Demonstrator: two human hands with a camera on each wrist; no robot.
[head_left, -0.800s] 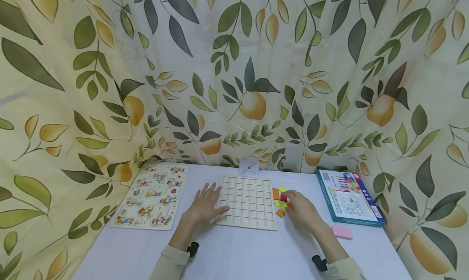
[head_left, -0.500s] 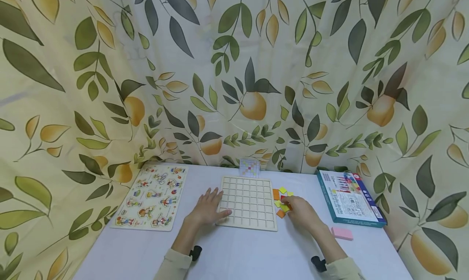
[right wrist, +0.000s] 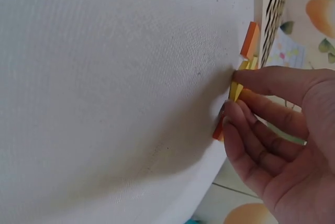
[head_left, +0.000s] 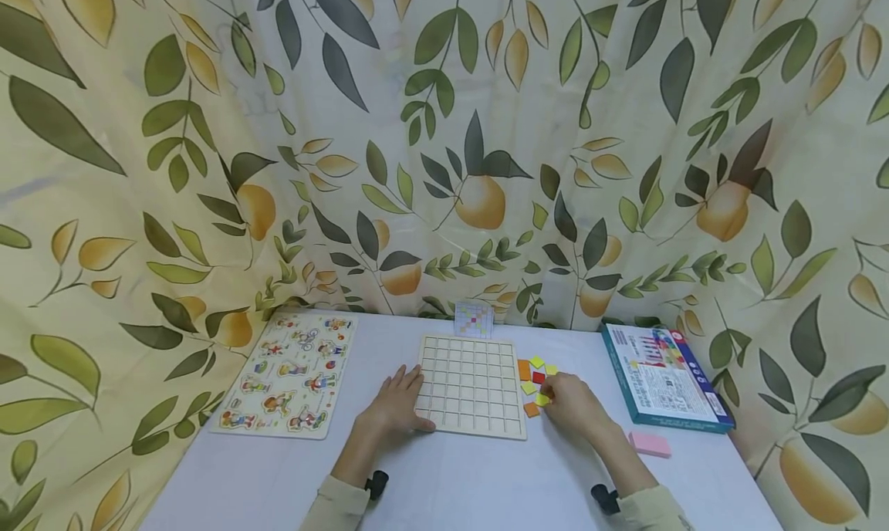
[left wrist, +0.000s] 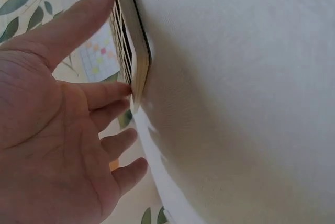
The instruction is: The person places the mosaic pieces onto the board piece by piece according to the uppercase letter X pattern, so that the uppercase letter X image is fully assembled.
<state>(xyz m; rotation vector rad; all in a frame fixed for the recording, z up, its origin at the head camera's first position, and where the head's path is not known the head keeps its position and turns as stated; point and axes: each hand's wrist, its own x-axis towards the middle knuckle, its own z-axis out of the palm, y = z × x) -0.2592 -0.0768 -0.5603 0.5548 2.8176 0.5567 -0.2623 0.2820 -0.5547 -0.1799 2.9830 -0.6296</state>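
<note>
A pale wooden grid board (head_left: 472,384) lies flat in the middle of the table. My left hand (head_left: 392,404) is at its left edge, fingers spread; in the left wrist view the thumb and fingertips touch the board's rim. To the right of the board lies a loose cluster of small square tiles: a red tile (head_left: 538,377), an orange tile (head_left: 524,370), another orange tile (head_left: 532,410) and several yellow ones. My right hand (head_left: 572,401) pinches a yellow tile (right wrist: 236,89) between thumb and forefinger, low over the table. Its fingers partly cover the cluster.
A small colour-pattern card (head_left: 474,319) leans behind the board. On the left lies a picture puzzle board (head_left: 285,377). A flat blue box (head_left: 663,377) is at the right, with a pink block (head_left: 650,444) in front of it. A leaf-print curtain (head_left: 444,145) closes off the back.
My right hand has let go of the red tile and moved slightly nearer, onto the yellow tile. My left hand has slid back toward me along the board's left edge.
</note>
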